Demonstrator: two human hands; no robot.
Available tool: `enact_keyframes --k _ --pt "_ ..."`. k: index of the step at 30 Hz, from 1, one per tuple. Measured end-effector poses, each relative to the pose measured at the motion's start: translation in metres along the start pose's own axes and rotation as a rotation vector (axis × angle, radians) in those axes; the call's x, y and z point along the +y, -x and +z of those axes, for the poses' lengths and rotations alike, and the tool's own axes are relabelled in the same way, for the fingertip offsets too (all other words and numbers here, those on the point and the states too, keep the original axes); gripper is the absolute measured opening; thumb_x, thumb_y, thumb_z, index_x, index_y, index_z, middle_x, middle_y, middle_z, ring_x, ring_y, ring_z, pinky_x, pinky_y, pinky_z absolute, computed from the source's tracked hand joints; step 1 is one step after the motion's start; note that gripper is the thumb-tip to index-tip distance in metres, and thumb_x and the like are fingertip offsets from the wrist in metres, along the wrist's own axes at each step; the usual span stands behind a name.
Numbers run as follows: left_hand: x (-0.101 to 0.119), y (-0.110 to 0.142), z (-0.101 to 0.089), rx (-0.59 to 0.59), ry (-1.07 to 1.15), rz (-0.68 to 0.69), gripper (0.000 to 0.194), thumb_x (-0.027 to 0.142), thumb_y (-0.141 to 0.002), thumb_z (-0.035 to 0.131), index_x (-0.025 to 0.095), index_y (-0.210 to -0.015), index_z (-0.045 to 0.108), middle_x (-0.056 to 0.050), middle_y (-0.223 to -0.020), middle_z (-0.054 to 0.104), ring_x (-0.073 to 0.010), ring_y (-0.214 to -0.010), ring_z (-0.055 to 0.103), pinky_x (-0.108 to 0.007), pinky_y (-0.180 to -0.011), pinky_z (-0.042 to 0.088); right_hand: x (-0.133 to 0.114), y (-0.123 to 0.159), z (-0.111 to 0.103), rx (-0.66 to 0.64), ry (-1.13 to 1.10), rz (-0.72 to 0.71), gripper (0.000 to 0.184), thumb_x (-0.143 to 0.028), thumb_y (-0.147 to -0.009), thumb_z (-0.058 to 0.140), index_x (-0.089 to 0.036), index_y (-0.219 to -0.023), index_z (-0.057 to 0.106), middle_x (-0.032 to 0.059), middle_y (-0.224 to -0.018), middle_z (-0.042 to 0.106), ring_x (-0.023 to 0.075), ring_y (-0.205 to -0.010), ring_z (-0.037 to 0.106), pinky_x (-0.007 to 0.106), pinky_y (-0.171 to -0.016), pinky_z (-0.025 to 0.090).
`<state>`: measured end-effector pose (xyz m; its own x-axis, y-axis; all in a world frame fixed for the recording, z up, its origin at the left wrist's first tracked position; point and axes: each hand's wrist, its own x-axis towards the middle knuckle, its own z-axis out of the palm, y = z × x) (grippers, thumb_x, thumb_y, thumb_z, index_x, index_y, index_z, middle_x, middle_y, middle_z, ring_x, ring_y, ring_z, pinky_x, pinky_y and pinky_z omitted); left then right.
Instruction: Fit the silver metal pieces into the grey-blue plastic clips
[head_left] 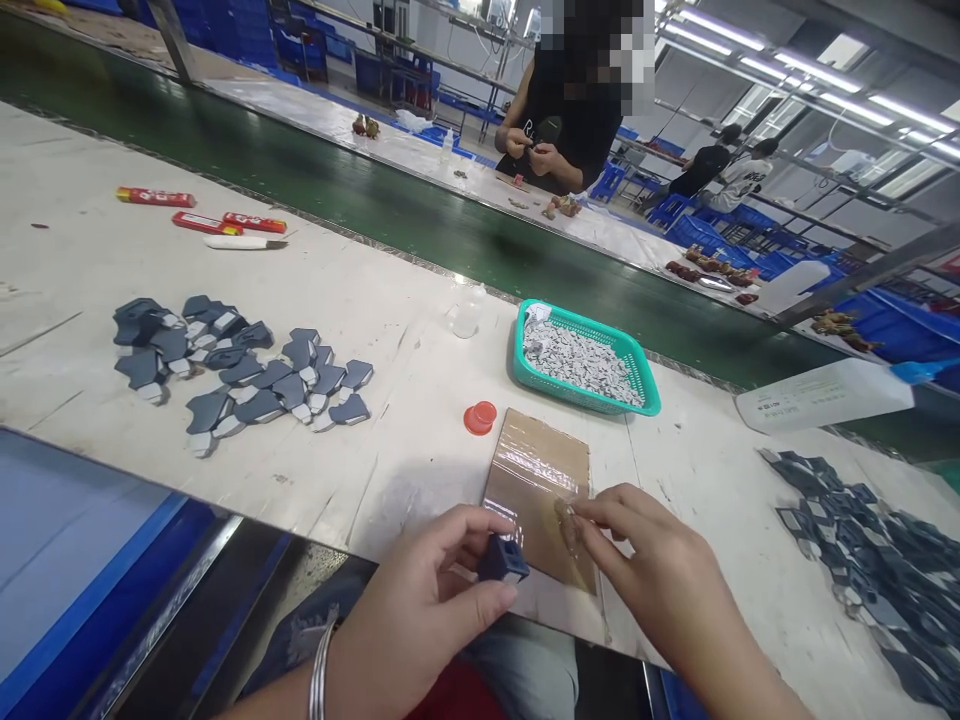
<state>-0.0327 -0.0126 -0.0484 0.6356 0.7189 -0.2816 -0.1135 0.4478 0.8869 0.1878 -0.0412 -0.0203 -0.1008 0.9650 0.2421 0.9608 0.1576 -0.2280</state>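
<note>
My left hand (427, 610) grips a small dark blue plastic piece (502, 562) between thumb and fingers at the table's near edge. My right hand (645, 560) rests its fingertips pinched together on a tape-covered cardboard pad (536, 480), on something too small to name. A teal basket (525, 370) of small grey-white bits stands just beyond the pad. A red cap (480, 417) lies left of the pad.
Grey-blue pieces lie grouped at left (240, 365), and a dark pile sits at right (870, 560). A white bottle (821, 395) lies on its side. Red tubes (206, 222) lie far left. A green conveyor belt (375, 205) runs behind; a person works across it.
</note>
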Motion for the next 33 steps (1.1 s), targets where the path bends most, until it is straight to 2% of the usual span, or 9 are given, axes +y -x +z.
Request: enact_keyframes --k 3,7,10,13,18,24,26,30,33 --pt "0.001 0.001 0.003 -0.009 -0.021 -0.005 0.034 0.022 -0.079 0.062 0.028 -0.112 0.055 -0.002 -0.098 0.063 -0.0164 -0.087 0.059 -0.027 -0.074 0.049 -0.004 0.002 -0.013 -0.042 -0.257 0.228 0.014 -0.031 -0.086 0.054 -0.025 -0.081 0.066 -0.0015 -0.074 0.061 0.0112 -0.060 0.057 0.021 -0.053 0.043" --pt "0.002 0.003 0.006 0.006 -0.066 0.022 0.029 0.022 -0.078 0.063 0.027 -0.106 0.056 -0.002 -0.101 0.063 -0.0160 -0.086 0.062 -0.025 -0.074 0.052 -0.022 0.008 -0.025 -0.046 -0.482 0.280 0.010 -0.032 -0.084 0.058 -0.027 -0.082 0.066 -0.0020 -0.075 0.060 0.0117 -0.064 0.058 0.020 -0.054 0.046" --pt "0.003 0.005 0.006 0.034 -0.178 0.071 0.031 0.021 -0.078 0.062 0.030 -0.106 0.057 0.002 -0.101 0.064 -0.0145 -0.085 0.064 -0.025 -0.078 0.052 -0.039 0.013 -0.030 -0.093 -0.531 0.191 0.008 -0.025 -0.085 0.058 -0.028 -0.087 0.065 -0.0027 -0.075 0.058 0.0100 -0.063 0.058 0.018 -0.053 0.046" --pt "0.003 0.008 0.006 0.070 -0.353 0.120 0.036 0.019 -0.078 0.061 0.037 -0.108 0.056 0.006 -0.102 0.065 -0.0136 -0.085 0.063 -0.026 -0.080 0.053 -0.052 0.015 -0.031 -0.109 -0.507 0.042 0.017 -0.016 -0.084 0.057 -0.027 -0.095 0.064 -0.0018 -0.078 0.057 0.0085 -0.066 0.059 0.016 -0.054 0.047" --pt "0.000 0.012 0.005 0.132 -0.555 0.234 0.043 0.016 -0.077 0.060 0.043 -0.110 0.053 0.011 -0.100 0.064 -0.0106 -0.081 0.061 -0.022 -0.076 0.052 -0.058 0.015 -0.030 -0.065 -0.407 -0.103 0.021 -0.008 -0.081 0.057 -0.021 -0.097 0.062 0.0010 -0.080 0.058 0.0088 -0.070 0.060 0.015 -0.057 0.048" --pt "0.002 0.012 0.005 0.155 -0.762 0.462 0.046 0.009 -0.078 0.058 0.037 -0.113 0.049 0.009 -0.102 0.063 -0.0111 -0.086 0.060 -0.021 -0.077 0.050 -0.061 0.016 -0.025 -0.032 -0.344 -0.143 0.020 -0.006 -0.083 0.054 -0.020 -0.096 0.060 0.0016 -0.080 0.057 0.0095 -0.071 0.058 0.017 -0.060 0.048" --pt "0.002 0.013 0.005 0.181 -0.826 0.528 0.046 0.008 -0.078 0.057 0.036 -0.113 0.049 0.008 -0.101 0.064 -0.0122 -0.087 0.060 -0.022 -0.076 0.050 -0.063 0.017 -0.020 0.018 -0.281 -0.188 0.017 -0.006 -0.085 0.050 -0.018 -0.092 0.060 0.0025 -0.076 0.054 0.0109 -0.067 0.055 0.020 -0.056 0.047" --pt "0.004 0.014 0.006 0.243 -0.925 0.565 0.040 0.009 -0.078 0.058 0.031 -0.111 0.051 0.006 -0.093 0.066 -0.0148 -0.082 0.061 -0.025 -0.069 0.052 -0.068 0.020 -0.005 0.201 -0.102 -0.342 0.022 -0.005 -0.087 0.040 -0.014 -0.080 0.059 0.0027 -0.063 0.046 0.0131 -0.055 0.043 0.026 -0.045 0.039" --pt "0.005 0.015 0.007 0.293 -0.971 0.617 0.033 0.012 -0.079 0.058 0.027 -0.108 0.054 0.004 -0.087 0.067 -0.0165 -0.077 0.062 -0.026 -0.063 0.053 -0.076 0.024 0.002 0.165 -0.050 -0.343 0.020 -0.003 -0.086 0.042 -0.010 -0.088 0.060 0.0057 -0.068 0.051 0.0148 -0.059 0.047 0.027 -0.050 0.043"
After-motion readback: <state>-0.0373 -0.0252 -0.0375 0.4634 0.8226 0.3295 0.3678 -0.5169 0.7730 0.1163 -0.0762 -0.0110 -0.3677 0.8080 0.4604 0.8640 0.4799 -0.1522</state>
